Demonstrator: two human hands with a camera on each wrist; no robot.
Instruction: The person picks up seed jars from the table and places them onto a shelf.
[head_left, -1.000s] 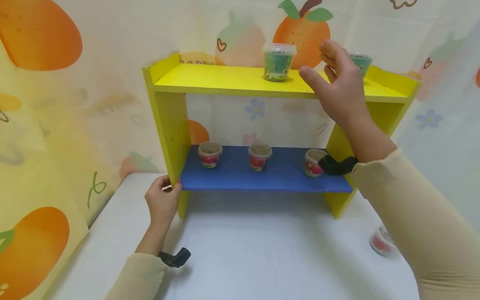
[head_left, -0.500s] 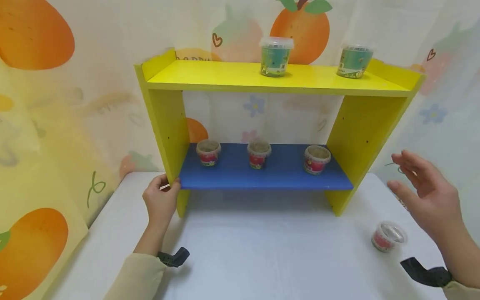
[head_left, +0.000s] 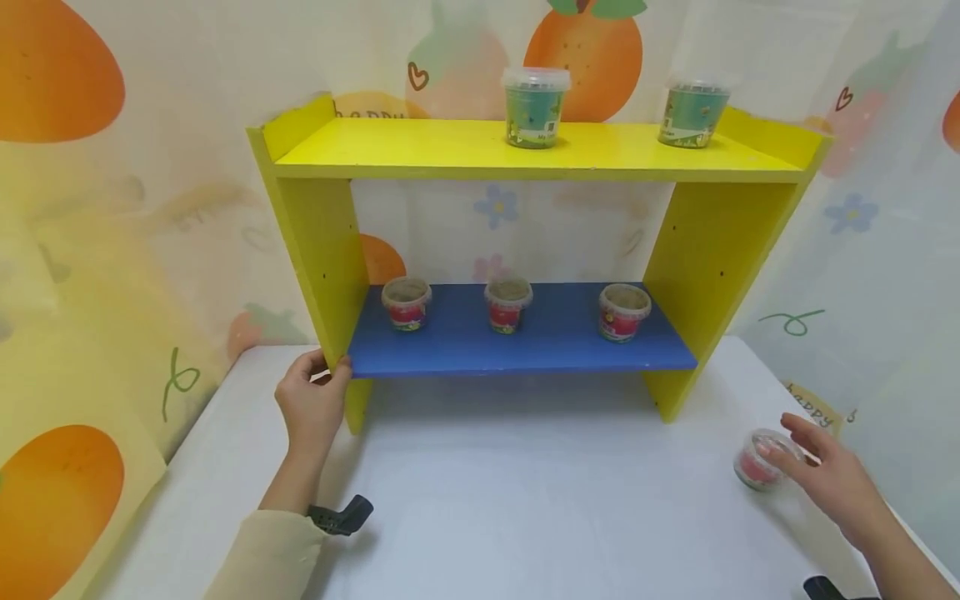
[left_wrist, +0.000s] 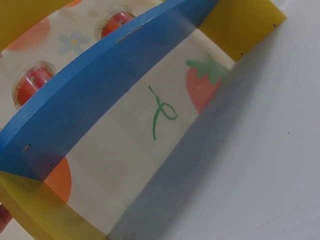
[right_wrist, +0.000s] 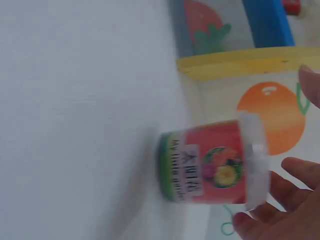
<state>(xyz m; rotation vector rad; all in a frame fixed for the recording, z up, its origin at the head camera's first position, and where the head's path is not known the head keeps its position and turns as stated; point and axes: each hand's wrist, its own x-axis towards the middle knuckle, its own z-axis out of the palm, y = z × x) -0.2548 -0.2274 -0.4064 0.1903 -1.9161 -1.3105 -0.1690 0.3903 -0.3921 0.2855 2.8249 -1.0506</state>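
Observation:
My left hand (head_left: 311,408) grips the front edge of the yellow left side panel (head_left: 318,250) of a small shelf, its thumb by the blue board (head_left: 457,357). Only a sliver of that hand shows in the left wrist view. At the right, a red-labelled plastic tub (head_left: 753,468) with a clear rim stands upright on the white table. My right hand (head_left: 836,483) reaches over this tub with thumb and fingers spread apart. From the right wrist, the fingers (right_wrist: 295,192) are close by the tub's rim and the thumb is well away from it.
Three red-labelled tubs, the middle one (head_left: 507,308) among them, stand in a row on the blue board. Two green tubs, one centred (head_left: 534,112) and one at right (head_left: 692,117), stand on the yellow top board (head_left: 420,146). A fruit-printed cloth hangs behind.
My right hand has come down from beside the right green tub on the top board to the red-labelled tub on the table. The left hand keeps its grip on the panel.

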